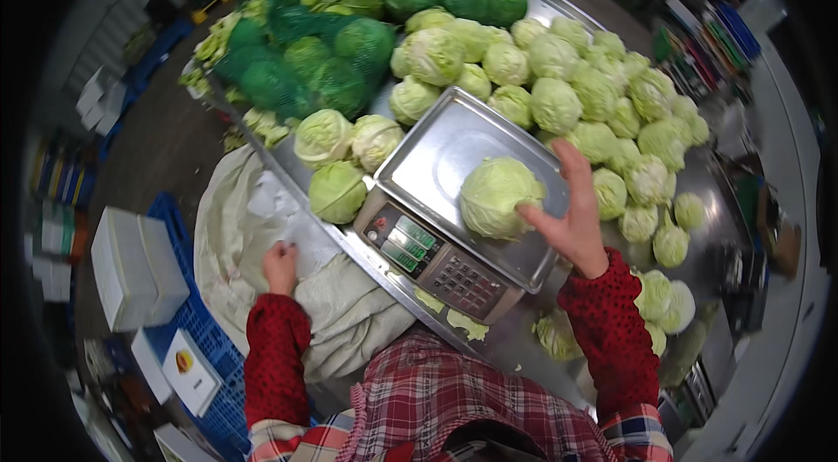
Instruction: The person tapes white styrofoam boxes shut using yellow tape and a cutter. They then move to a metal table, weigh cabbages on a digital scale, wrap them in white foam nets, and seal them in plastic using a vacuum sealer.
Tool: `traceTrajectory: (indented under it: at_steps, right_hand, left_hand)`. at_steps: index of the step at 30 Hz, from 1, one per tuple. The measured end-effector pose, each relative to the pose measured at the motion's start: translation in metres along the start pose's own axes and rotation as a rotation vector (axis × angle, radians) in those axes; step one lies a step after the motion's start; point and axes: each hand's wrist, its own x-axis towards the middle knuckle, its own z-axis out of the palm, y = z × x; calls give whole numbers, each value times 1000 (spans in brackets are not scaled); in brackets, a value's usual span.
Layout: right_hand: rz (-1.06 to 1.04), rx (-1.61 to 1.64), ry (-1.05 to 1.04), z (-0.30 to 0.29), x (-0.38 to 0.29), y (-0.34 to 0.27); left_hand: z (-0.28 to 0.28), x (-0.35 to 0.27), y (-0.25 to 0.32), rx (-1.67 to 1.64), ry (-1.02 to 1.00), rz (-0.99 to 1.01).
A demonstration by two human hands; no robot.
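A pale green cabbage (501,198) rests on the steel pan (452,135) of a digital scale (432,259), towards its right end. My right hand (576,220) is spread at the cabbage's right side, its thumb at the leaves and the fingers raised off it. My left hand (281,266) is curled at the rim of a whitish woven sack (239,226) left of the table; whether it grips the sack cannot be told. The scale has lit green displays and a keypad facing me.
A large heap of cabbages (596,89) covers the table behind and right of the scale. Green mesh bags of cabbages (314,63) lie at the back left. Loose leaves lie by the metal table edge (373,269). White boxes (134,269) stand on a blue plastic pallet (226,357) at left.
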Motion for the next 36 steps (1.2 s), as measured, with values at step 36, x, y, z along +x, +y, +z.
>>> traceTrajectory:
  at_steps: [36]
  right_hand:
    - [731,1373,32,-37,-180,-75]
  left_hand:
    - [41,-180,310,-1031,-2112,-177]
